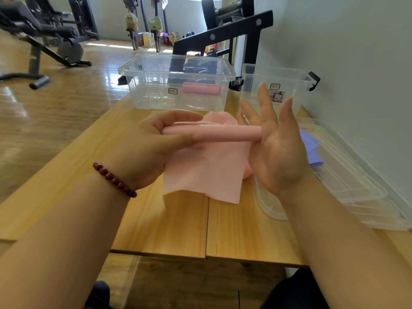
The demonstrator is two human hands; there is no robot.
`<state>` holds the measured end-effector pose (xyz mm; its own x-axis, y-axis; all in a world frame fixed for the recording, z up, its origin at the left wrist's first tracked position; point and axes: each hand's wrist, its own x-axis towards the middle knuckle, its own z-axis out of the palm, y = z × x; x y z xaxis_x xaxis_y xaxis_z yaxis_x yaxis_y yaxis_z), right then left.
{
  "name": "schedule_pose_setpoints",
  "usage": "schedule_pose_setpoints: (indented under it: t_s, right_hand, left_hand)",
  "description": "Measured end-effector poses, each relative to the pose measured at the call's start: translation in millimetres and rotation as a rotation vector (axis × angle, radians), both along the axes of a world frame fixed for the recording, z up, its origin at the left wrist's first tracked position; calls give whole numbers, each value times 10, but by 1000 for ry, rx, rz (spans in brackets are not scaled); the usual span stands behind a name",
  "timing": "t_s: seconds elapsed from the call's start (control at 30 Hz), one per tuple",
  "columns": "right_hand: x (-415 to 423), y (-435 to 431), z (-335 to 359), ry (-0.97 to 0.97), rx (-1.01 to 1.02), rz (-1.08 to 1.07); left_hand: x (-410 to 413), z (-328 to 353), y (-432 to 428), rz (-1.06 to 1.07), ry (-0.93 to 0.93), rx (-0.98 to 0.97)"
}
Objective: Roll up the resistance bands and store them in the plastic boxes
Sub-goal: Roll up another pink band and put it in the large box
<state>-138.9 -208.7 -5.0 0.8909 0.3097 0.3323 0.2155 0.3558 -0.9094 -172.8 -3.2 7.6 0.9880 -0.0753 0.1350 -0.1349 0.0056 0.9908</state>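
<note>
Head view: rolled pink resistance band [223,133] lies crosswise, left hand [149,148] pinching one end, open right hand [278,150] flat against the other, plastic box [156,94] dead ahead.

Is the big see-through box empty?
No, one pink roll lies inside the box.

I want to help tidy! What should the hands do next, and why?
Probably put the pink roll into the big clear box beside the other roll: it looks fully rolled, left hand gripping it, right hand flat against its end.
</note>
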Motion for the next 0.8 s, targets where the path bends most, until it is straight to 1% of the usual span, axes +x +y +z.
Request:
schedule_pose_setpoints:
  t_s: [0.13,0.17,0.27,0.3,0.37,0.43,0.57,0.63,0.8]
  right_hand:
    - [5,-8,-11,16,-14,31]
    - [12,-25,-5,9,-55,29]
    - [33,-72,-6,-66,-327,-56]
    - [38,-83,-13,-87,-370,-104]
    - [36,-99,-19,-107,-383,-184]
    - [30,-99,-15,-110,-374,-206]
    - [10,-82,1,-83,-321,-128]
    - [-5,-62,5,-105,-341,-115]
    - [0,-52,-5,-119,-354,-91]
  left_hand:
    - [6,-1,43,12,-15,82]
    - [10,-1,55,25,-12,83]
    - [11,-4,56,54,-16,88]
    - [16,-8,55,61,-14,68]
    - [21,-9,49,71,5,-18]
    - [24,-4,53,93,-4,-45]
    - [31,-20,64,126,-23,0]
    - [31,-34,57,126,-23,11]
    - [23,-37,35,98,-25,-25]
